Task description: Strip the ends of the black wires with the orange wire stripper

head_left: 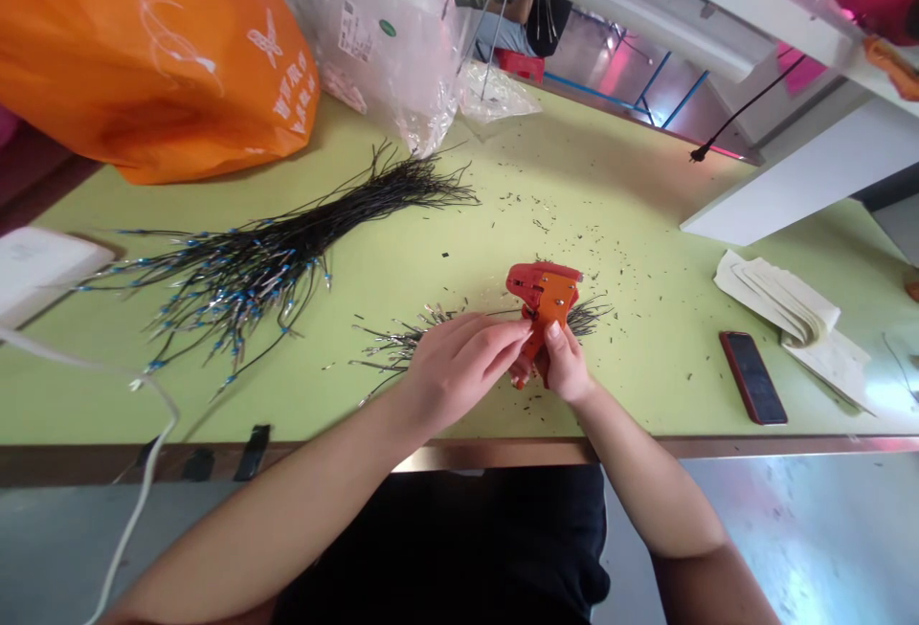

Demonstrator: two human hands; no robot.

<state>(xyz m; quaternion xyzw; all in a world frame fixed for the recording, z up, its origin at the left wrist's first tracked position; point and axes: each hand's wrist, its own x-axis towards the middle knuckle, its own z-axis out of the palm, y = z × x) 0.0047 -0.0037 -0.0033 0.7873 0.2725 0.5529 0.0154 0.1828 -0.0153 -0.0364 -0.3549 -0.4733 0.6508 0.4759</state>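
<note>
My right hand (567, 367) is wrapped round the handles of an orange and red wire stripper (552, 295), held above the table with its jaw end toward the left. At the jaw side, my left hand (466, 357) has its fingers pinched together around a thin black wire, mostly hidden by the fingers. Beneath both hands lies a small bundle of black wires, its metal-tipped ends (394, 347) showing left of my left hand and its plain ends (589, 316) right of the tool.
A larger bundle of black wires (323, 223) with blue-and-metal ends lies to the left. Behind it stand an orange bag (158, 60) and a clear plastic bag (394, 41). A phone (752, 376) and folded papers (782, 304) lie right. Black scraps dot the green table (632, 386).
</note>
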